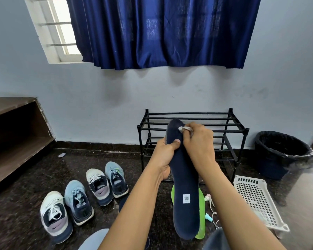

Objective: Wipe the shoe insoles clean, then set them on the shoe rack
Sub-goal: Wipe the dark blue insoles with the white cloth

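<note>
Holding long navy foam insole (185,179) upright, toe up, heel toward body: left hand (165,154) grips mid-length; right hand (199,143) pinches small white cloth (185,129) at toe. Black metal rack (193,123) directly behind.

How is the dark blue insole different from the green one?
The dark blue insole is held up by the left hand while the right hand holds a white cloth to its toe; the green insole lies below, untouched. The dark blue insole shows almost whole; the green insole is mostly hidden behind it. Neither is on the shoe rack.
</note>
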### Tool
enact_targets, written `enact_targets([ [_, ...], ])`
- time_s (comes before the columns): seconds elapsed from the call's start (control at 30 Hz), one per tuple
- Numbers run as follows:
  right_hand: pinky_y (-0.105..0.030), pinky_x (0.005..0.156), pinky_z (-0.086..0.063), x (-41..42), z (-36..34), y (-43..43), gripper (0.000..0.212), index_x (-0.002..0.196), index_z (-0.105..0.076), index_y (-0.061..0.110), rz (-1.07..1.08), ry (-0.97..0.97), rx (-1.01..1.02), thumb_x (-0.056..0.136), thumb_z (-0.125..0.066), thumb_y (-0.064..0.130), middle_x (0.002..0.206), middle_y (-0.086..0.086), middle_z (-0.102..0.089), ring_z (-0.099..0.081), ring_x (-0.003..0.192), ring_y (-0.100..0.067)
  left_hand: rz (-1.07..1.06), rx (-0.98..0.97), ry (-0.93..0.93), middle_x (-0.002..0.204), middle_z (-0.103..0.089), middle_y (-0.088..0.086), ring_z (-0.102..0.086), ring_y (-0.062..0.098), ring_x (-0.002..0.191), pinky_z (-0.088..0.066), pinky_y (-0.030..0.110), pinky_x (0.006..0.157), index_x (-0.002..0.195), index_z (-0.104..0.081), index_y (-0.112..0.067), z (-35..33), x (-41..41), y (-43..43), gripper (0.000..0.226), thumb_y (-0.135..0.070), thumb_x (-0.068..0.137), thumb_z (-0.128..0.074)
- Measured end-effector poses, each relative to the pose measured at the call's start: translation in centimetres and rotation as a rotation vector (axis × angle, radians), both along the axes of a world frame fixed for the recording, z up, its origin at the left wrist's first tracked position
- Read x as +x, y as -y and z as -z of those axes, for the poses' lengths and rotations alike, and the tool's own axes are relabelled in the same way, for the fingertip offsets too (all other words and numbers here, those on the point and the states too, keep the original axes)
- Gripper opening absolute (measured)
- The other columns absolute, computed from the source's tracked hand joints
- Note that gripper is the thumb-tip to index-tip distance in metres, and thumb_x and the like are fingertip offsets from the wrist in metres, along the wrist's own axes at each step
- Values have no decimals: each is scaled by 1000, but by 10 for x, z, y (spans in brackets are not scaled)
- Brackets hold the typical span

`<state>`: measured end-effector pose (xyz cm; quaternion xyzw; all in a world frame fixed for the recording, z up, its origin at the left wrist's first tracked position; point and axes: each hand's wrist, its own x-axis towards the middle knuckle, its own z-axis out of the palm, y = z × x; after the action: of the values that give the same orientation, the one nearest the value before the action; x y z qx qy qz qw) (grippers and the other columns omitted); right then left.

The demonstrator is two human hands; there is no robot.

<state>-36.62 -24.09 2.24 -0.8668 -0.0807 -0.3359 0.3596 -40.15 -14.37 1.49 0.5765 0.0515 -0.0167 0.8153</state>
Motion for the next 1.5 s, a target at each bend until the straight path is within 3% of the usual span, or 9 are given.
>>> enact_targets([
  [0.1, -21, 60, -21, 1, 0, 4, 18, 93, -67, 4, 20, 4, 20, 93, -55, 18, 83, -13, -68, -58, 75, -28, 4, -1, -3, 79, -70, 10, -67, 21, 69, -55, 30, 65, 96, -65, -7, 0, -1, 0, 15, -3, 97, -51],
  [0.3, -28, 66, -38, -3, 6, -2, 18, 94, -69, 7, -75, -64, -9, 89, -61, 22, 84, -12, -70, -62, 80, -29, -25, 6, -11, 81, -69, 12, -67, 22, 71, -54, 32, 67, 101, -65, -7, -2, 1, -4, 15, -3, 98, -51],
  [0.47, -27, 68, -32, 3, -2, 8, 20, 96, -68, 4, 29, -8, 31, 92, -54, 18, 85, -14, -69, -61, 81, -32, 31, 20, -2, 81, -70, 9, -67, 19, 70, -54, 30, 68, 95, -65, -9, 1, -4, 2, 15, -4, 98, -51],
  [0.63, -30, 70, -39, -5, 4, 5, 16, 94, -69, 10, -48, -49, -12, 90, -59, 21, 85, -11, -69, -61, 82, -30, -3, -5, -17, 80, -69, 12, -67, 22, 68, -54, 33, 66, 96, -65, -9, -1, -2, -3, 15, -2, 97, -51],
  [0.83, -25, 69, -40, -2, -3, 8, 19, 94, -68, 5, -18, -13, 19, 92, -56, 19, 82, -11, -68, -61, 77, -26, 20, 19, -23, 84, -70, 12, -68, 22, 71, -56, 31, 66, 103, -65, -5, 2, -3, -3, 15, -4, 98, -51],
  [1.0, -38, 75, -48, -5, 4, 2, 17, 94, -69, 7, -99, -55, -29, 89, -60, 20, 84, -11, -69, -62, 81, -29, -16, 10, -21, 87, -69, 16, -67, 26, 74, -55, 35, 69, 106, -65, -5, 1, 0, -6, 17, -3, 97, -51],
  [1.23, -22, 65, -34, -2, -2, 8, 19, 95, -68, 4, 20, -1, 37, 92, -57, 19, 84, -12, -68, -61, 78, -28, 32, 34, -24, 79, -70, 10, -68, 19, 66, -55, 28, 62, 97, -65, -6, 2, -3, 1, 15, -2, 97, -51],
  [1.37, -35, 74, -45, -5, 5, 3, 18, 97, -68, 7, -44, -59, -35, 90, -57, 19, 89, -13, -69, -62, 84, -32, 2, 10, -11, 81, -69, 15, -67, 26, 72, -54, 35, 68, 99, -66, -6, 2, 1, -4, 17, 0, 96, -50],
  [1.5, -34, 73, -42, -3, 4, 2, 17, 94, -68, 6, -53, -26, -25, 89, -59, 20, 86, -12, -69, -61, 82, -31, -12, 14, -18, 81, -70, 13, -68, 23, 69, -55, 32, 65, 100, -66, -6, 2, 2, -5, 15, -3, 97, -52],
])
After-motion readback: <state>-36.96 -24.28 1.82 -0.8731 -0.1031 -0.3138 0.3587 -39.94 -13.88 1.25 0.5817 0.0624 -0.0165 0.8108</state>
